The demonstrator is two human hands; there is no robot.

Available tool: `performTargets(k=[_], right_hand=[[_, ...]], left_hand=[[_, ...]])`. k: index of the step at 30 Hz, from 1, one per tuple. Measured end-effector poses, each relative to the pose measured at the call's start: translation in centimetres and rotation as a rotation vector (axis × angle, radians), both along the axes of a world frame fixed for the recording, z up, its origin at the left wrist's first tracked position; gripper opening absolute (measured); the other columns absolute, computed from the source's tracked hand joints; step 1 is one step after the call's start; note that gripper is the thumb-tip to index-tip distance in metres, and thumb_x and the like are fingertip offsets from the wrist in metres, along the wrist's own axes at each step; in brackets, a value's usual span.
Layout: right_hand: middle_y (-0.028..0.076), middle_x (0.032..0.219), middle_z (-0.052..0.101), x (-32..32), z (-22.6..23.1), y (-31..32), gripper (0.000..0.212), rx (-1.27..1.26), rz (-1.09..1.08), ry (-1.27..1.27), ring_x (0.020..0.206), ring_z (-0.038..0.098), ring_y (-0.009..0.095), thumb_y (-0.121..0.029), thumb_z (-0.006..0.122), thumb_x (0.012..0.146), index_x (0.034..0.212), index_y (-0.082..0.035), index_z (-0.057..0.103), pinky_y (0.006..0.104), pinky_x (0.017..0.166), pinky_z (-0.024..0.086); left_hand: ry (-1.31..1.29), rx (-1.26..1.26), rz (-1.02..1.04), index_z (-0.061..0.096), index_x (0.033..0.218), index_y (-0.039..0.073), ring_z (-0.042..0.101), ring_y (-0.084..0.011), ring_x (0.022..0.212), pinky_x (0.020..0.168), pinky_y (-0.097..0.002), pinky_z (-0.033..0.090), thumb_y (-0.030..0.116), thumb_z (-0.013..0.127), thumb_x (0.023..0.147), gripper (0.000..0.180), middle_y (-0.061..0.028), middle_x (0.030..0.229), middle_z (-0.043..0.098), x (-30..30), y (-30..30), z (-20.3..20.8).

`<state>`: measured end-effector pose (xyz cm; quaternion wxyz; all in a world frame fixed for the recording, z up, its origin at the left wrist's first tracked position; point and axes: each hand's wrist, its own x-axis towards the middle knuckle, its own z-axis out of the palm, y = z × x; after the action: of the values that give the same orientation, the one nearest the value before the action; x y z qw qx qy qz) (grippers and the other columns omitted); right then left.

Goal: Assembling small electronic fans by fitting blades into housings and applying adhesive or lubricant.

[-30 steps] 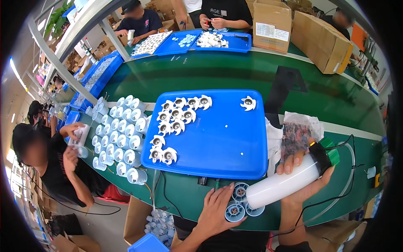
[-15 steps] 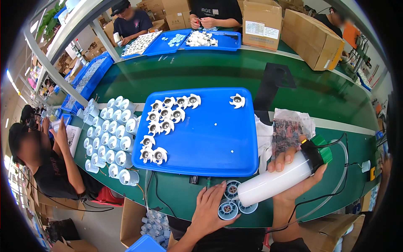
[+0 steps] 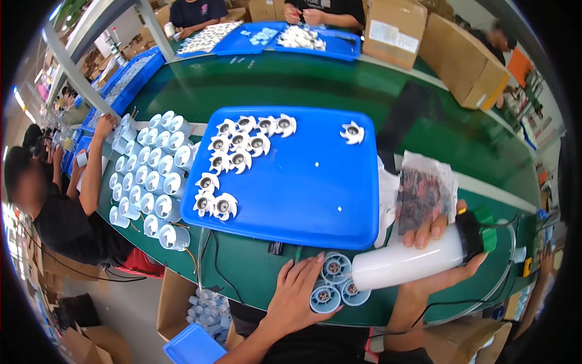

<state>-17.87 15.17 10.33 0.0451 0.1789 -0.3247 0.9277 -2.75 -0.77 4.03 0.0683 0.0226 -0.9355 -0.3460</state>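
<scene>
White cylinder [image 3: 406, 262] fills right fingers [image 3: 423, 233] and left fingers [image 3: 305, 274] clasp blue cups [image 3: 336, 267] on green workbench [image 3: 257, 262], boxes [image 3: 393, 36] beyond.

head: left fisheye | head height | facing down, forward | close over left hand [image 3: 295, 294], right hand [image 3: 438, 281]

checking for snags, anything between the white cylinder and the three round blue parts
Nothing visible: the white cylinder in the right hand overlaps the rightmost blue part in this view; the left hand is on the opposite side.
</scene>
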Motion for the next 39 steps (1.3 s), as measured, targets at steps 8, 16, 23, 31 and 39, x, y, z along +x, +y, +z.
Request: performTargets(k=[8,16,23,31,39], right_hand=[[0.008,0.086,0.048,0.3,-0.3,0.1,0.086,0.013,-0.036,0.030,0.065,0.049,0.020,-0.072,0.040,0.093,0.147,-0.006,0.035,0.0384,0.057,0.045],[0.010,0.087,0.052,0.9,-0.7,1.1,0.095,-0.027,0.012,0.028,0.066,0.056,0.025,-0.079,0.039,0.089,0.149,-0.006,0.027,0.0451,0.061,0.050],[0.008,0.098,0.045,-0.3,-0.1,1.4,0.098,-0.014,0.163,0.176,0.080,0.044,0.021,-0.072,0.055,0.084,0.147,-0.001,0.029,0.0402,0.076,0.036],[0.010,0.100,0.048,0.0,-0.8,1.3,0.100,0.065,0.238,0.165,0.084,0.047,0.023,-0.072,0.058,0.082,0.147,-0.001,0.029,0.0416,0.079,0.037],[0.013,0.103,0.047,0.8,-1.4,0.5,0.114,0.091,0.161,0.172,0.081,0.051,0.027,-0.088,0.042,0.080,0.153,-0.004,0.021,0.0480,0.075,0.043]], left_hand=[[0.051,-0.022,-0.032,0.035,0.145,-0.003,0.046,-0.0332,0.132,0.114,-0.0533,0.027,0.049,0.084,0.069,0.104,-0.0163,0.147,0.046,0.5,-0.2,-0.2],[0.030,0.035,-0.019,0.037,0.144,-0.001,0.046,-0.0313,0.131,0.115,-0.0531,0.026,0.047,0.084,0.069,0.101,-0.0148,0.150,0.044,1.0,0.4,-0.4],[0.127,0.026,0.000,0.040,0.143,-0.001,0.048,-0.0353,0.127,0.113,-0.0527,0.029,0.039,0.087,0.063,0.100,-0.0179,0.146,0.047,-0.3,-0.2,-0.2],[0.099,0.056,0.009,0.040,0.142,0.001,0.048,-0.0319,0.130,0.114,-0.0517,0.027,0.038,0.087,0.064,0.098,-0.0140,0.149,0.047,-0.1,-0.1,-1.1],[0.097,0.062,0.004,0.038,0.144,0.002,0.048,-0.0318,0.130,0.114,-0.0520,0.027,0.038,0.087,0.065,0.100,-0.0137,0.149,0.046,0.5,0.0,-1.2]])
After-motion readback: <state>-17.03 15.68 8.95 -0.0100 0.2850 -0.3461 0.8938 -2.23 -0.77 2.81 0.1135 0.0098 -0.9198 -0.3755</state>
